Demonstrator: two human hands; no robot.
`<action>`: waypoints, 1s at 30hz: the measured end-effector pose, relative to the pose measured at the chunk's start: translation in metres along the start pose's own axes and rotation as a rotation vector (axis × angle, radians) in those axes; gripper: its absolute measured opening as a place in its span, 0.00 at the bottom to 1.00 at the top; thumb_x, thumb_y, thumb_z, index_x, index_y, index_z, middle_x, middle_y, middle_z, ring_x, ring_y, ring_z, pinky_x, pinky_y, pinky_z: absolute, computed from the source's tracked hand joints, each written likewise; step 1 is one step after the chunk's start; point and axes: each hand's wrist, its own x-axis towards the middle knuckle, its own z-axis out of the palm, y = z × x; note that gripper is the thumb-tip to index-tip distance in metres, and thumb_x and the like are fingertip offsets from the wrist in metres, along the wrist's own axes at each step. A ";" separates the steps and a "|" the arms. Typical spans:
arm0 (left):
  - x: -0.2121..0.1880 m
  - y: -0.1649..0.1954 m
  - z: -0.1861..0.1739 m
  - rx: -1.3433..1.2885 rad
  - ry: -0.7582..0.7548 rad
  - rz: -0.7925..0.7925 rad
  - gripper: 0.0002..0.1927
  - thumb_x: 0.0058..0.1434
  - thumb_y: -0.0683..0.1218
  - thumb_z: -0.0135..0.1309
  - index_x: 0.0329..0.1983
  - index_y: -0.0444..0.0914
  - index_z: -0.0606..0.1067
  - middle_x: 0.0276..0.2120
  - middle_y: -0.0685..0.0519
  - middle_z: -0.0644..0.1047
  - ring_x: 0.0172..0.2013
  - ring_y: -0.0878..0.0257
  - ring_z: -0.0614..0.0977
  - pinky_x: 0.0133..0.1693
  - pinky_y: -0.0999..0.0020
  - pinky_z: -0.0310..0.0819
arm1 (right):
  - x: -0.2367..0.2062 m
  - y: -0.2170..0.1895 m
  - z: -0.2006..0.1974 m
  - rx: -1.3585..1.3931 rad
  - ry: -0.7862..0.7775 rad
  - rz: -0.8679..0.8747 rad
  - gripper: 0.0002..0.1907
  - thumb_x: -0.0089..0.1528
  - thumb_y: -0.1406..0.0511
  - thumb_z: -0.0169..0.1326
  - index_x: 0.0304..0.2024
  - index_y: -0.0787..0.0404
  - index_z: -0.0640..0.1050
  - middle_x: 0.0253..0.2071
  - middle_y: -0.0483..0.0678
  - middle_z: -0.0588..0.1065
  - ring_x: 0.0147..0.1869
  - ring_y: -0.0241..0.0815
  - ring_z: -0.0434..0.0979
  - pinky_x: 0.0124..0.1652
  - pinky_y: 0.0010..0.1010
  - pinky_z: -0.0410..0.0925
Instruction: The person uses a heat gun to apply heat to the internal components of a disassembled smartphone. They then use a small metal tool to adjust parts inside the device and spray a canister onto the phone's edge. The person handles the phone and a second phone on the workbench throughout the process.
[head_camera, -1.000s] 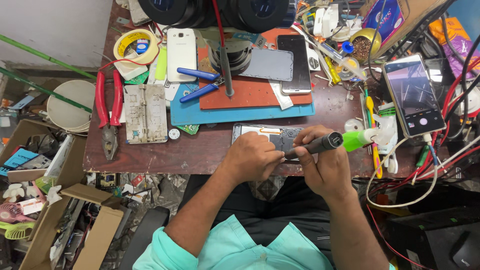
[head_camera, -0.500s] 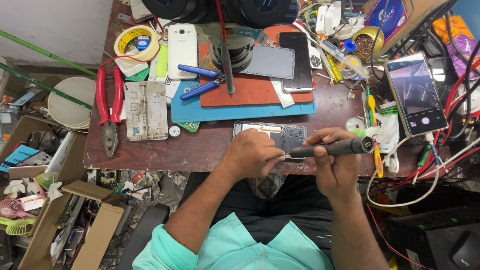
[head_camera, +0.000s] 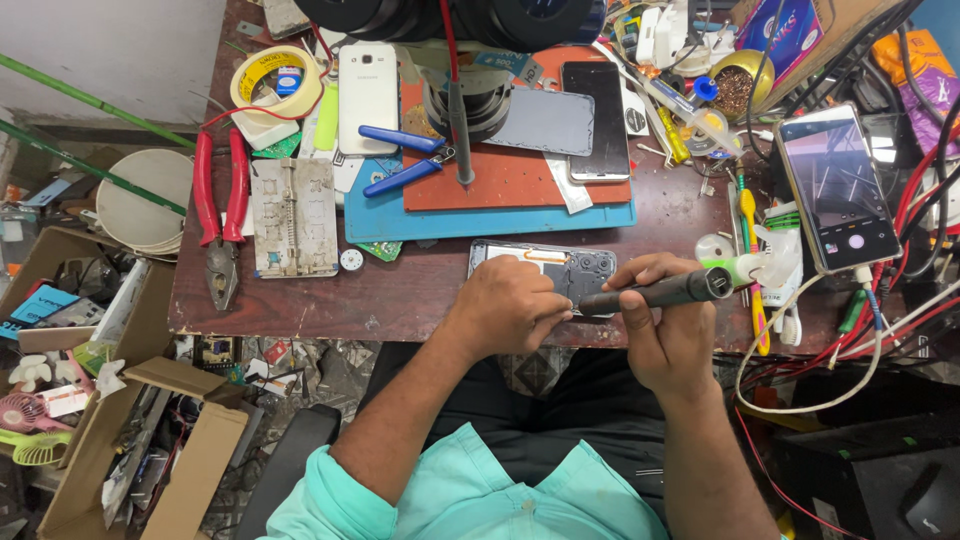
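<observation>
Closely Held: Two Hands on an Opened Phone at the Worktop's Near Edge

Both hands meet over an opened phone (head_camera: 545, 275), which lies flat on the dark red worktop (head_camera: 400, 295) just inside its near edge, right of centre. The left hand (head_camera: 505, 305) is closed down on the phone's near side, fingers curled and pinching at it; what lies under the fingertips is hidden. The right hand (head_camera: 660, 325) is wrapped shut around a black tool (head_camera: 655, 292), a smooth, round-barrelled handle lying almost level, its narrow tip at the phone's right end.

Judged risks: the phone sits so near the edge that a push toward the person could slide it off, and a tip that skids on the exposed parts could scratch or lift them. Loose cables (head_camera: 900, 300) crowd the right edge and could snag the right wrist.

Materials and shapes: the phone's open back shows dark plates and a pale band, flat and matt. Behind it lies a rust-coloured mat (head_camera: 520, 185) on a blue mat (head_camera: 400, 220), both thin and rectangular. Blue-handled tweezers (head_camera: 405, 160) rest across them. Toward the left edge sit red-handled pliers (head_camera: 220, 210), a pale metal plate (head_camera: 293, 218) and, at the far left corner, a ring of yellow tape (head_camera: 275, 85). A white phone (head_camera: 368, 95) lies face down beside it.
</observation>
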 end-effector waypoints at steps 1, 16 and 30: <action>0.000 0.000 0.000 0.005 0.002 0.002 0.05 0.52 0.48 0.66 0.29 0.44 0.82 0.22 0.57 0.75 0.28 0.57 0.78 0.32 0.59 0.69 | 0.001 0.000 0.000 0.007 -0.009 0.008 0.13 0.73 0.63 0.50 0.50 0.64 0.62 0.42 0.55 0.77 0.42 0.42 0.80 0.41 0.31 0.73; 0.001 0.001 0.000 0.011 -0.001 -0.012 0.05 0.54 0.50 0.65 0.28 0.44 0.82 0.21 0.57 0.74 0.27 0.58 0.77 0.31 0.59 0.69 | 0.013 -0.012 -0.001 -0.126 -0.110 -0.024 0.13 0.70 0.63 0.55 0.48 0.62 0.66 0.41 0.51 0.77 0.41 0.43 0.79 0.43 0.33 0.70; 0.000 -0.001 0.000 0.005 0.004 -0.010 0.06 0.54 0.51 0.66 0.29 0.45 0.83 0.21 0.57 0.74 0.27 0.58 0.77 0.31 0.60 0.68 | 0.005 -0.006 0.000 0.027 -0.051 -0.019 0.16 0.70 0.63 0.54 0.50 0.63 0.63 0.42 0.55 0.77 0.44 0.41 0.80 0.43 0.30 0.73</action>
